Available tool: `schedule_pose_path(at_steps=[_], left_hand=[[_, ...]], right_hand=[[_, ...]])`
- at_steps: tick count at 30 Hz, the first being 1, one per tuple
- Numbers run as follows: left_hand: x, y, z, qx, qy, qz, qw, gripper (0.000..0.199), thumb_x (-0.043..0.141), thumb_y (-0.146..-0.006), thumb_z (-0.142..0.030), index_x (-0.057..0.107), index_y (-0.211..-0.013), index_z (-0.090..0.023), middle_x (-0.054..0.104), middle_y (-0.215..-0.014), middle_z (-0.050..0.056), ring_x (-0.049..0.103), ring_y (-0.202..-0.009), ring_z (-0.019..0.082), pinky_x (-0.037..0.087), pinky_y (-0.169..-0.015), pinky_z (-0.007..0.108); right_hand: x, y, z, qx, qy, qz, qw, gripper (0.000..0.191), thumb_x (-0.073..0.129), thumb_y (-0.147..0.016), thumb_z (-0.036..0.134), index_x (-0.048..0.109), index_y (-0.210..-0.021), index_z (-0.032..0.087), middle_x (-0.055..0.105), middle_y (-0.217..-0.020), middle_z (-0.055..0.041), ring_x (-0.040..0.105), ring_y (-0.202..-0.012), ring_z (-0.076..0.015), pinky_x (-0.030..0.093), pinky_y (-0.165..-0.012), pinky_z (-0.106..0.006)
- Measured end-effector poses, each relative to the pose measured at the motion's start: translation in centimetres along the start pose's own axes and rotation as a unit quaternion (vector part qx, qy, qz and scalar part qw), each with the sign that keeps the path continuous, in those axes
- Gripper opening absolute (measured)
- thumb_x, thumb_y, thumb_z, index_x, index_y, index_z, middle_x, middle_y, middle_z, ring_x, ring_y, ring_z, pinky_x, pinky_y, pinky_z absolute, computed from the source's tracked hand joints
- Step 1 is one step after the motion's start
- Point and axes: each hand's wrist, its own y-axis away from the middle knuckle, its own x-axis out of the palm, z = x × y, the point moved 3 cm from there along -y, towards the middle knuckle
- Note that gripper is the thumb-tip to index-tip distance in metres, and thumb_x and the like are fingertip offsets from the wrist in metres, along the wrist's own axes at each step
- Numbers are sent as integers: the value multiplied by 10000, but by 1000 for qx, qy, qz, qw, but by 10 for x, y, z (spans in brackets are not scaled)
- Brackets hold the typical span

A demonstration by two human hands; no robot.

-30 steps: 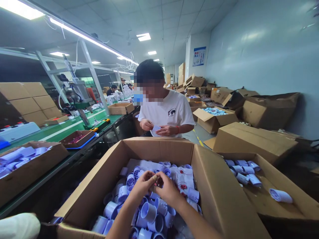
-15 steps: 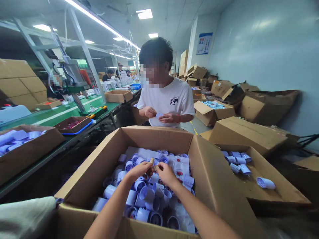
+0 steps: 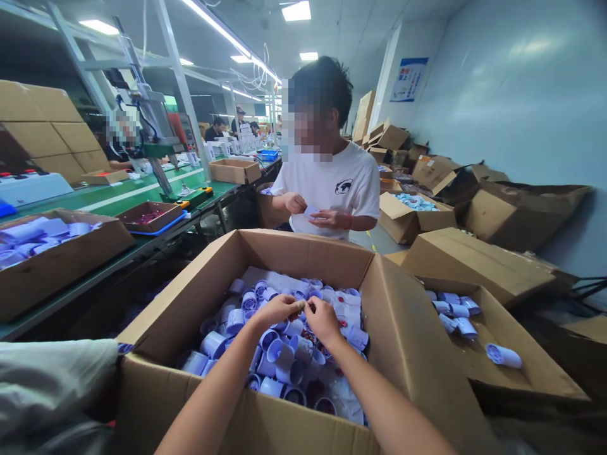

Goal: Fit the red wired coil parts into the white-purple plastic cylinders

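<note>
Both my hands meet fingertip to fingertip above the inside of a large open cardboard box (image 3: 403,354). My left hand (image 3: 281,309) has its thumb and fingers pinched together, and my right hand (image 3: 322,316) is pinched close beside it. Whatever lies between the fingertips is too small or hidden to make out. Beneath them, many pale violet plastic cups (image 3: 281,354) lie heaped, some upright and some on their sides. Small red rings (image 3: 341,299) rest on a whitish sheet (image 3: 348,309) at the right of the heap.
Across the box a co-worker (image 3: 332,183) in a white shirt holds a pale piece. At right, a shallower box (image 3: 535,373) holds several cups. On the left run a green conveyor bench (image 3: 190,183), a box of pale parts (image 3: 61,253) and a tray of dark red pieces (image 3: 152,218).
My view has turned slightly left, so the scene sits further right. My hands stay together over the box, fingertips now closer; the co-worker's hands have barely moved.
</note>
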Motion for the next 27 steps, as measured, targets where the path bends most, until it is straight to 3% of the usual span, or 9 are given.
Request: schedule_pose_path(at_steps=[4, 9, 13, 19, 23, 27], left_hand=[[0, 0, 1, 7, 17, -21, 1000, 490, 591, -626, -642, 500, -536, -169, 451, -447, -56, 386, -435, 77, 289, -463, 231], [2, -2, -2, 21, 111, -33, 993, 557, 511, -656, -709, 561, -685, -155, 472, -511, -54, 447, -456, 79, 349, -484, 228], [-1, 0, -5, 38, 249, -53, 966, 562, 647, -603, -653, 578, -845, -150, 512, -553, -55, 500, -483, 80, 382, -513, 220], [-3, 6, -9, 56, 285, -25, 956, 551, 786, -529, -518, 605, -885, -138, 609, -662, -5, 551, -562, 90, 424, -589, 231], [-5, 6, -9, 38, 241, -39, 969, 513, 717, -598, -550, 594, -899, -153, 584, -644, -14, 561, -565, 101, 426, -576, 233], [-16, 4, -5, 2, 38, -155, 987, 347, 565, -723, -501, 578, -814, -167, 534, -604, -28, 534, -527, 111, 381, -493, 223]], right_hand=[[8, 2, 0, -2, -18, 21, 1000, 159, 524, -783, 205, 603, -647, 181, 652, -649, -37, 531, -606, -141, 304, -555, -243], [20, 2, -5, 29, -162, 45, 985, 199, 560, -733, 277, 531, -556, 189, 554, -523, 13, 471, -528, -127, 297, -515, -242], [20, -5, -7, 33, -200, 36, 978, 242, 512, -738, 346, 482, -550, 196, 501, -510, 36, 433, -512, -111, 313, -507, -234], [18, -12, -5, 61, -266, 82, 959, 327, 469, -733, 504, 454, -599, 206, 424, -464, 59, 374, -428, -95, 294, -428, -227], [17, -13, -9, 66, -238, 88, 965, 325, 442, -768, 489, 461, -616, 203, 438, -480, 55, 396, -436, -97, 320, -442, -225], [19, -9, -15, 54, -165, 103, 979, 246, 519, -763, 377, 522, -605, 189, 523, -531, 27, 466, -528, -113, 328, -508, -226]])
